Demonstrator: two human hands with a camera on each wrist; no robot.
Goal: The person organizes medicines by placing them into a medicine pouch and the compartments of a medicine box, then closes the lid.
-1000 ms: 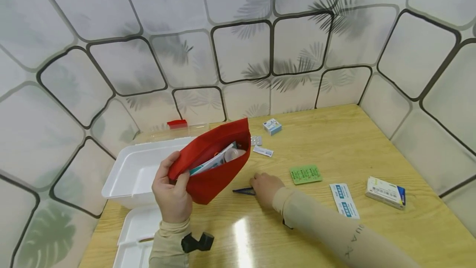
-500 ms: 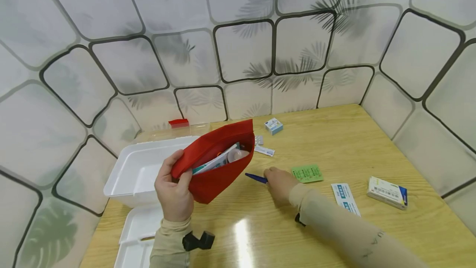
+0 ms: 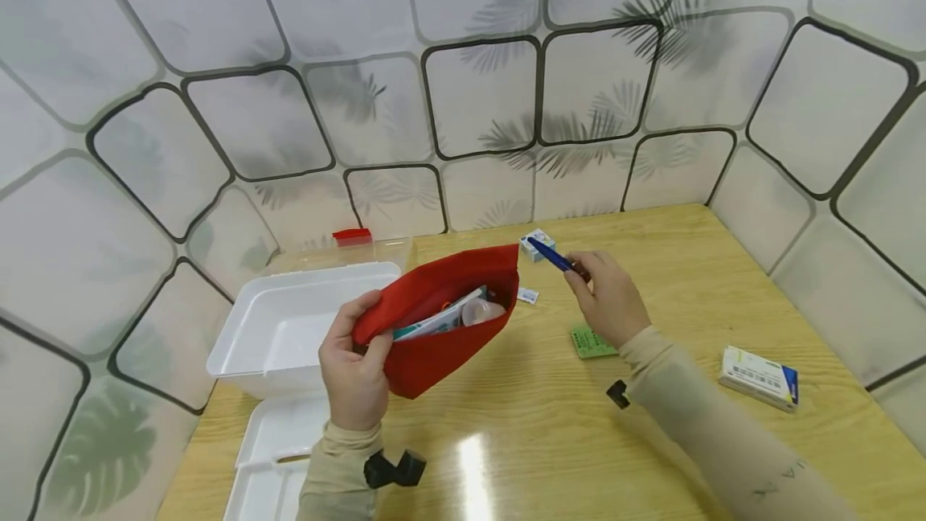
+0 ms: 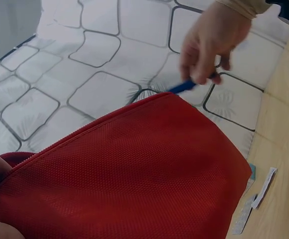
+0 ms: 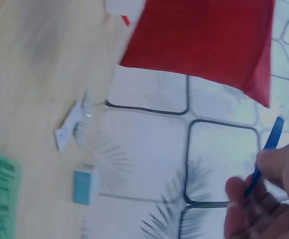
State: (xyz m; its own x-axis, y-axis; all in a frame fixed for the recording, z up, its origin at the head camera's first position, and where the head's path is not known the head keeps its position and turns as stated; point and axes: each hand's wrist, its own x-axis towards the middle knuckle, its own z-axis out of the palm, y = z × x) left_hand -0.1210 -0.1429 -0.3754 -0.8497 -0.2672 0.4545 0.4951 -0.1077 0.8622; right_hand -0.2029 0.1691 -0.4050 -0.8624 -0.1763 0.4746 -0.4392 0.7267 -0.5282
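Observation:
My left hand (image 3: pixel 356 372) grips the left end of a red zippered pouch (image 3: pixel 444 360), held above the table with its mouth open. Inside the pouch show a white and teal packet (image 3: pixel 437 322) and a clear round plastic piece (image 3: pixel 477 312). To the right of the pouch, my right hand (image 3: pixel 611 300) pinches slim blue tweezers (image 3: pixel 550 253) between thumb and fingers, raised over the table. Their far end points up and left, apart from the pouch mouth. In the left wrist view the pouch (image 4: pixel 134 164) covers part of the tweezers (image 4: pixel 183 87).
A white bin (image 3: pixel 271 328) and its white lid or tray (image 3: pixel 282 432) stand at the left, a clear container (image 3: pixel 391 252) behind. On the table (image 3: pixel 550 441) lie a small blue-white box (image 3: pixel 534 248), a white sachet (image 3: pixel 528 296), a green blister pack (image 3: pixel 593 342) and a medicine box (image 3: pixel 760 376).
My right hand has lifted the blue tweezers off the table and moved them up and to the right. The left hand and pouch have shifted slightly right in view.

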